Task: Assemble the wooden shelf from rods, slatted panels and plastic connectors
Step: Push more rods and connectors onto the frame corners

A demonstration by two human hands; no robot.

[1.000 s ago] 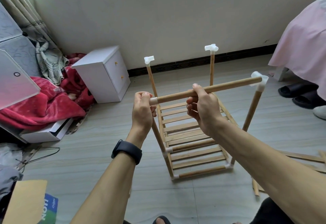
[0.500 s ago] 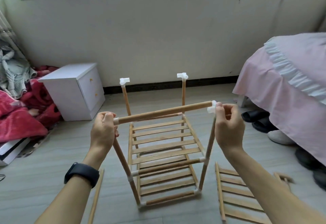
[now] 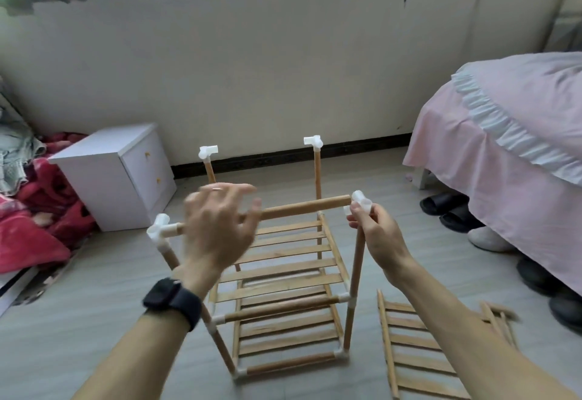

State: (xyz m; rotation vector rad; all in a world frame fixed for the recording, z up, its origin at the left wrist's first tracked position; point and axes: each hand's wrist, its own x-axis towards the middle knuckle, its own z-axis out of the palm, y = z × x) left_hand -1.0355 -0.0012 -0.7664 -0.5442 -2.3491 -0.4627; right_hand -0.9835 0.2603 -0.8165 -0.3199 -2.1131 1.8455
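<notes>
Head view puts the half-built shelf [image 3: 283, 280] at centre frame on the floor, two slatted tiers in place and four uprights rising from it. The top front rod [image 3: 302, 209] runs across the middle, its left end seated in the left front connector [image 3: 159, 229]. The right hand [image 3: 376, 236] pinches the right front connector [image 3: 362, 203] at the rod's right end, fingers clamped around it. The left hand [image 3: 217, 232] is blurred, fingers spread apart and holding nothing; it may be brushing the rod, but I cannot tell.

The rod's right end looks only butted against that connector, not clearly pushed home. With one hand steadying, a sideways push could pop it out or twist the right front upright [image 3: 356, 277] loose from the joint below, and the frame would rack toward lower left.

Room is fair: bare floor at lower left, a white cabinet [image 3: 119, 176] at mid left, a bed [image 3: 504, 135] close at right. A spare slatted panel [image 3: 419, 346] lies just beside the shelf at lower right, easy to step on.
</notes>
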